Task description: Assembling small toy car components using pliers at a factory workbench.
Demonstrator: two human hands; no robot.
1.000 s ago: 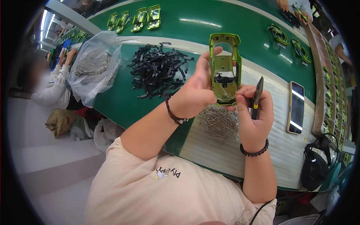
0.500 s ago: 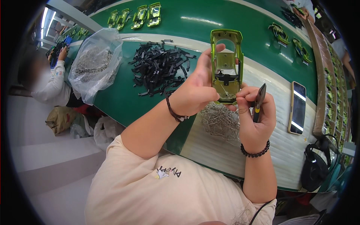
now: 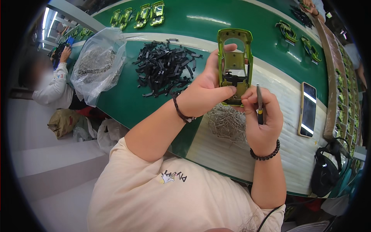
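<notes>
A green toy car body shell (image 3: 250, 63) is tipped up in front of me, its hollow inside showing with a black part (image 3: 234, 79) fitted across it. My left hand (image 3: 208, 91) grips it from the left, thumb pressed inside below the black part. At the shell's lower right edge, the thumb and fingertips of my right hand (image 3: 266, 116) are pinched together; whatever thin piece they may hold is too small to make out. A pair of pliers (image 3: 259, 102) with a black and yellow handle is tucked in that same hand, pointing away. Under the shell sits a heap of thin bent wires (image 3: 226, 125).
Black plastic strips (image 3: 164, 69) lie piled left of my hands, beside a clear bag of wires (image 3: 96, 65). A phone (image 3: 307, 110) and black pouch (image 3: 325, 172) are at right. More green shells (image 3: 150, 14) stand at the back; a person (image 3: 54, 87) sits left.
My left thumb has moved up from the shell's lower edge to inside, near the black part. The pliers have turned more upright in my right hand.
</notes>
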